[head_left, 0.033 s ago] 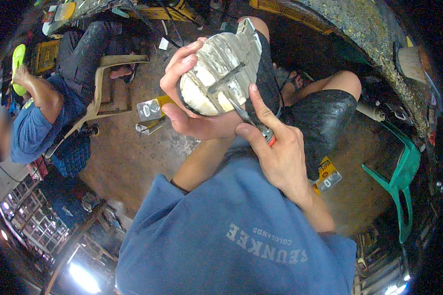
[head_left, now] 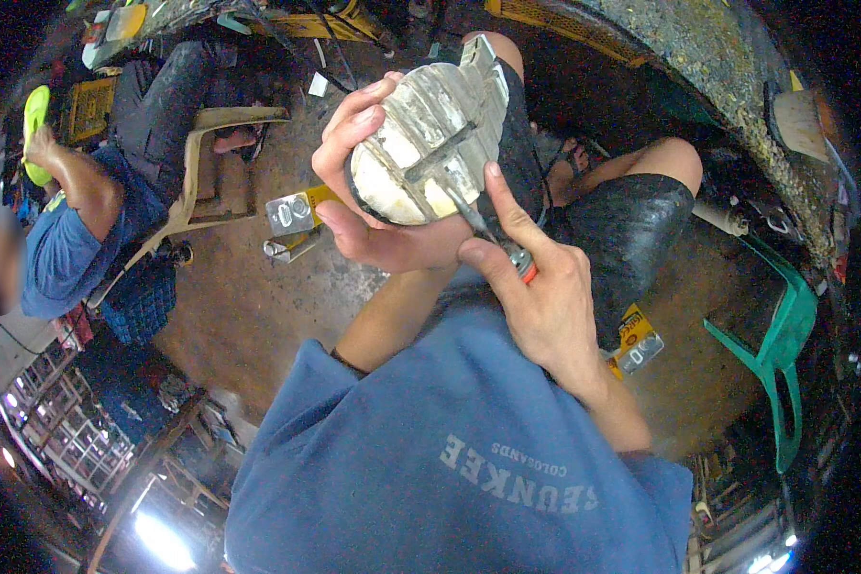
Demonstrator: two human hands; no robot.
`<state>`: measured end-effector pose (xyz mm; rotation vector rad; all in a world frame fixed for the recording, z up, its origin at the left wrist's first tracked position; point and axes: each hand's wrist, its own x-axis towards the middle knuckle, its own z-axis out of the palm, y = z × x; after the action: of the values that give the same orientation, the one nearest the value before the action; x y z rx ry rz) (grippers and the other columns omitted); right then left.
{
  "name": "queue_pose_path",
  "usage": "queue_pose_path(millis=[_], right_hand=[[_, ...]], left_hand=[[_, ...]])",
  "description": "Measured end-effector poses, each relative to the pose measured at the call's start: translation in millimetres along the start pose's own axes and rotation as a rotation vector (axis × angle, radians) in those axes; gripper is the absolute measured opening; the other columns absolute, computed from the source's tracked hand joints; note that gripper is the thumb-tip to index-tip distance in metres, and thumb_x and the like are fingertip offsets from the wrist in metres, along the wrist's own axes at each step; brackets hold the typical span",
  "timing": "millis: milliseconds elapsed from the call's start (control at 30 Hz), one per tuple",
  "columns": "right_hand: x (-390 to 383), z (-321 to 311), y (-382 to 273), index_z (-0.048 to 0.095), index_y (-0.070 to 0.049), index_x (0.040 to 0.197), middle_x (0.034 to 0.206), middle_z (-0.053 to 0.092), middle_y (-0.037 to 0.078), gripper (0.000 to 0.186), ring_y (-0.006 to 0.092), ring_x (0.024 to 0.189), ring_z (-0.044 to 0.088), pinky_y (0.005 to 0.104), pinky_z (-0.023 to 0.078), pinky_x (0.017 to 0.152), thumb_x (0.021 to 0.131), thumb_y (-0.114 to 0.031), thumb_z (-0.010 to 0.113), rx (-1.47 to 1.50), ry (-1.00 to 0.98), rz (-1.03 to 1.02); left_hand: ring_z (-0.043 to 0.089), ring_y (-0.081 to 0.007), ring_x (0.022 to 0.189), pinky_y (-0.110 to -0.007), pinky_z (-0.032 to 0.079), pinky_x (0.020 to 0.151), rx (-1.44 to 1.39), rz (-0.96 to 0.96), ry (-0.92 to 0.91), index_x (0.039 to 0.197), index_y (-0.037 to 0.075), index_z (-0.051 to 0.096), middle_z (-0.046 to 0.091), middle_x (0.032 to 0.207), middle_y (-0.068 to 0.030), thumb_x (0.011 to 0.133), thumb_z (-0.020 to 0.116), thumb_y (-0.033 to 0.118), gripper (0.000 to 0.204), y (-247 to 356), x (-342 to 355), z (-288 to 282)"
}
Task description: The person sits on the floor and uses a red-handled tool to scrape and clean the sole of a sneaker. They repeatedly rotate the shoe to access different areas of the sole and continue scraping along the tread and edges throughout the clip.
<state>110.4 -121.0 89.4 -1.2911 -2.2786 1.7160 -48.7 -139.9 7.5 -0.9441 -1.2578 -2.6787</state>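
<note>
The left hand [head_left: 373,182] grips a ribbed metal casting [head_left: 426,143], long axis tilted up-right; the right hand [head_left: 536,287], clamped on a screwdriver [head_left: 478,225], pokes its lower face.

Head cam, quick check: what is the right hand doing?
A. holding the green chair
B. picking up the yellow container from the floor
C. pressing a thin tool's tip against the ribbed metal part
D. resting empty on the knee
C: the right hand grips a thin tool, its tip on the ribbed metal part, which the left hand cradles.

Yellow labelled packets [head_left: 636,340] [head_left: 292,212] on the floor
</note>
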Motion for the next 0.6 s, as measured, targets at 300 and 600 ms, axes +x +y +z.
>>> queue_pose_path(millis=[300, 600], right_hand=[[3, 12, 17, 0.057, -0.031, 0.169, 0.059, 0.060, 0.018, 0.075, 0.0285, 0.050, 0.061, 0.0450, 0.056, 0.060, 0.101, -0.047, 0.085, 0.146, 0.087, -0.039], [3, 11, 21, 0.057, -0.030, 0.169, 0.067, 0.067, 0.023, 0.076, 0.0346, 0.058, 0.071, 0.0462, 0.058, 0.063, 0.101, -0.047, 0.085, 0.084, 0.113, -0.109]], left_hand=[[0.066, -0.0427, 0.129, -0.059, 0.054, 0.115, 0.027, -0.023, 0.014, 0.131, -0.001, 0.061, 0.064, 0.136, -0.0319, 0.118, 0.017, 0.061, 0.077, 1, -2, 3], [0.066, -0.0418, 0.129, -0.059, 0.052, 0.118, 0.081, -0.010, -0.018, 0.131, 0.000, 0.061, 0.064, 0.136, -0.0315, 0.117, 0.016, 0.061, 0.077, 3, -3, 4]])
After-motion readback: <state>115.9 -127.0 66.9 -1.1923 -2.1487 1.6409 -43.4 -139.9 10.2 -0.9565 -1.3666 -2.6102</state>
